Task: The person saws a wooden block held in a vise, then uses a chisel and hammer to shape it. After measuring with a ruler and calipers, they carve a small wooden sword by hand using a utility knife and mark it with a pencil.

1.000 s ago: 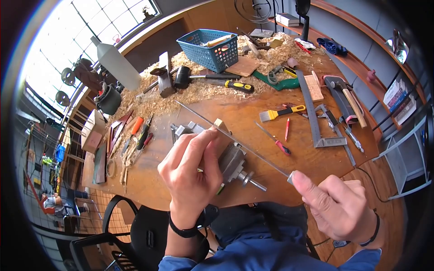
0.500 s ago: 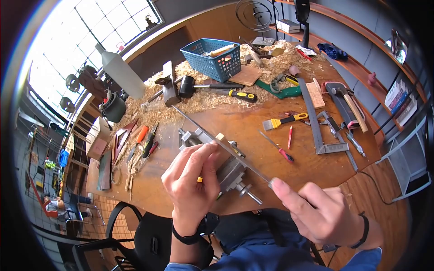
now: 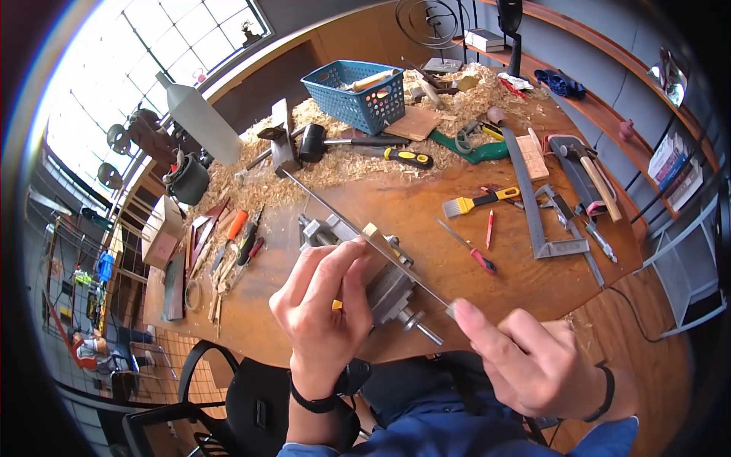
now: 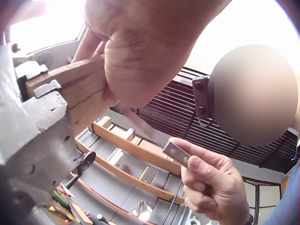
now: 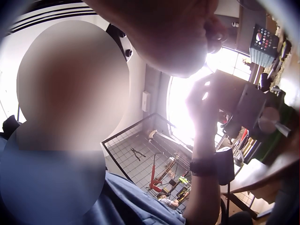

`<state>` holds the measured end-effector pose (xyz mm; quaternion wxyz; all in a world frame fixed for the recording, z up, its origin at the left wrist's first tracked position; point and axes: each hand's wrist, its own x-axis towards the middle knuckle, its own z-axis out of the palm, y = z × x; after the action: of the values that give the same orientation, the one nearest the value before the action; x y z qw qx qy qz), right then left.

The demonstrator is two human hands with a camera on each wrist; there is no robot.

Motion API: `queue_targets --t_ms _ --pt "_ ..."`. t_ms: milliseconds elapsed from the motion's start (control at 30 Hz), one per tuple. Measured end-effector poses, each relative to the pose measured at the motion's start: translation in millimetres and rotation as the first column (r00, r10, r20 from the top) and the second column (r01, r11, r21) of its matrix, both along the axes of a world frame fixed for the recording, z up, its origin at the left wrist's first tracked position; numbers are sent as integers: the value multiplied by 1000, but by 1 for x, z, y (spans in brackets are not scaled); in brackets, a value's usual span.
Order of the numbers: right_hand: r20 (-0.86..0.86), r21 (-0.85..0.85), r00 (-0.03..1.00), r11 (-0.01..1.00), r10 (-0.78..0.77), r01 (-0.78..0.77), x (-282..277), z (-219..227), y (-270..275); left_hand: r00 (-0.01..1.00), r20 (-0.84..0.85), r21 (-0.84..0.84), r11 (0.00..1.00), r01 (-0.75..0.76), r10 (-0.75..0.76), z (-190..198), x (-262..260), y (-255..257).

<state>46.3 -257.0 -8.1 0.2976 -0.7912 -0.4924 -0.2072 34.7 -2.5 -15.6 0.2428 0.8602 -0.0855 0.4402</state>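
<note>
A wooden block (image 3: 374,261) is clamped in a grey metal bench vise (image 3: 392,291) at the table's near edge. My left hand (image 3: 324,301) grips the block, thumb on one face and fingers over the other, as the left wrist view shows on the board (image 4: 86,91). Across the block's top lies a thin saw blade (image 3: 324,204), right beside the left fingertips; its teeth show in the left wrist view. My right hand (image 3: 537,362) holds the saw by its handle, index finger stretched along it. A metal end piece with two screws (image 4: 177,153) joins blade and handle.
Beyond the vise lie a red-handled file (image 3: 476,255), a brush (image 3: 480,202), a pencil (image 3: 489,230) and a steel square (image 3: 527,206). Wood shavings (image 3: 228,183), a mallet (image 3: 312,143) and a blue basket (image 3: 358,103) stand farther back. Chisels and screwdrivers (image 3: 247,242) lie at left.
My right hand has moved toward the vise, pushing the saw blade forward across the block. The left hand keeps its hold on the block. The head view has shifted slightly.
</note>
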Motion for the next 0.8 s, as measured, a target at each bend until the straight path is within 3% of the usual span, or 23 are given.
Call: queue_targets --t_ms 233,600,800 --pt "-32 14 999 1000 -3 4 -4 -1 -11 1000 -10 24 1000 8 -8 1 -1 1" --pt "-116 98 992 994 59 -47 38 1 55 999 -27 4 1000 21 -21 3 -2 1" --pt "40 -33 999 999 35 -34 36 7 51 1000 -15 -27 1000 3 -3 1 -1 -1"
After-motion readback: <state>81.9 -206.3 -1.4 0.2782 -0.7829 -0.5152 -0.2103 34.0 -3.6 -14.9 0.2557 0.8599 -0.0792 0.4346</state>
